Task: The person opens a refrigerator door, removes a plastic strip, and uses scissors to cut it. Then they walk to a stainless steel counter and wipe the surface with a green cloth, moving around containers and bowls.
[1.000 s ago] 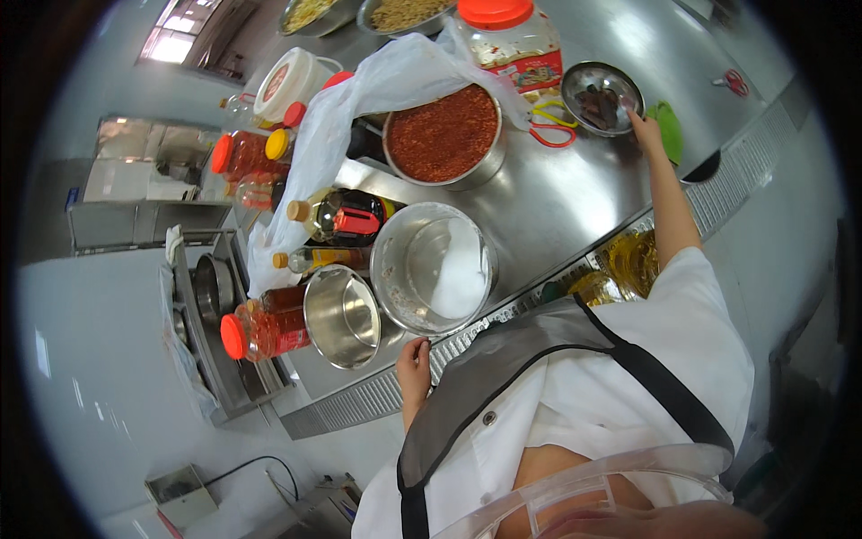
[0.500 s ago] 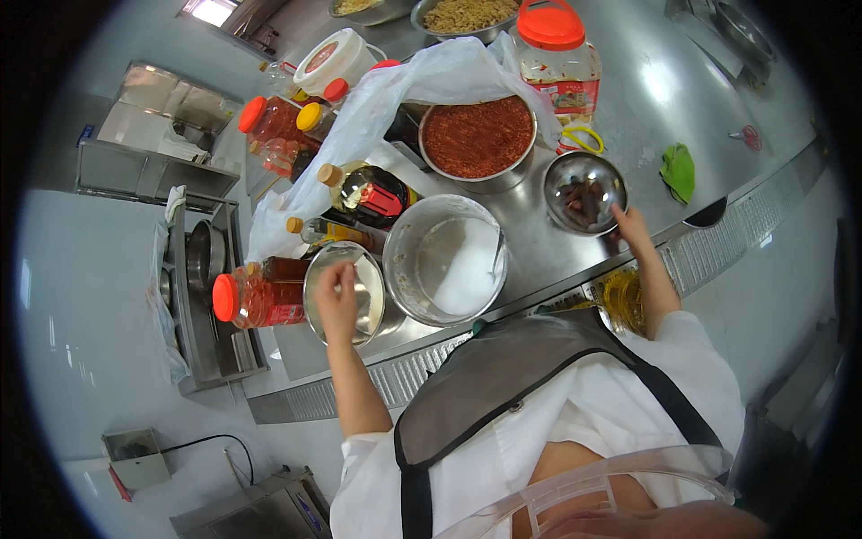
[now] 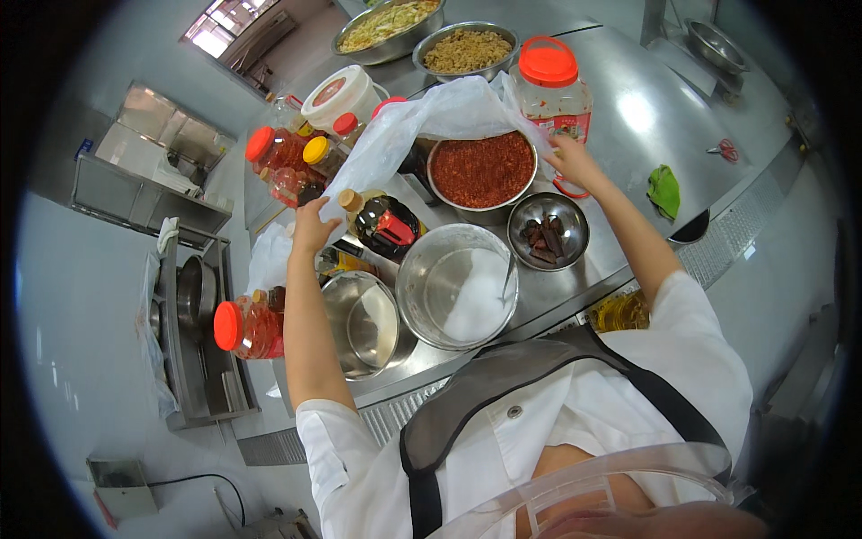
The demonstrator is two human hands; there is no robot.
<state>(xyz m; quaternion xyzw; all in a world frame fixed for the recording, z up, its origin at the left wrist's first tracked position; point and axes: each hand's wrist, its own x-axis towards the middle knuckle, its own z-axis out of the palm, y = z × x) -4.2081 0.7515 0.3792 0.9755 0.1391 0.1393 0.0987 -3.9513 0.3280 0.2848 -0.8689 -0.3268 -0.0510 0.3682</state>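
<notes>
A clear plastic sheet [image 3: 395, 135] drapes in an arch over the bottles and the back of a steel pot of red ground chili [image 3: 482, 169]. My left hand [image 3: 312, 226] pinches its left edge, beside a dark sauce bottle [image 3: 386, 225]. My right hand [image 3: 572, 162] has its fingers closed on the sheet's right end, in front of a red-lidded jar [image 3: 550, 85]. Below the right forearm stands a steel bowl of dark brown pieces [image 3: 549, 232]. A pot of white powder [image 3: 480, 301] with a spoon sits in the middle, next to a steel pot [image 3: 364, 323] holding something pale.
Red-lidded jars [image 3: 247, 329] and several bottles crowd the left. A white tub [image 3: 341, 97] and bowls of chopped food [image 3: 467, 51] stand at the back. On the right lie a green cloth [image 3: 664, 191] and red-handled scissors [image 3: 724, 151]. The steel table's front edge [image 3: 575, 310] runs near my body.
My left hand has moved up from over the steel pot to the sheet. My right hand has let go of the bowl of brown pieces, now further left, and reached the sheet's right end.
</notes>
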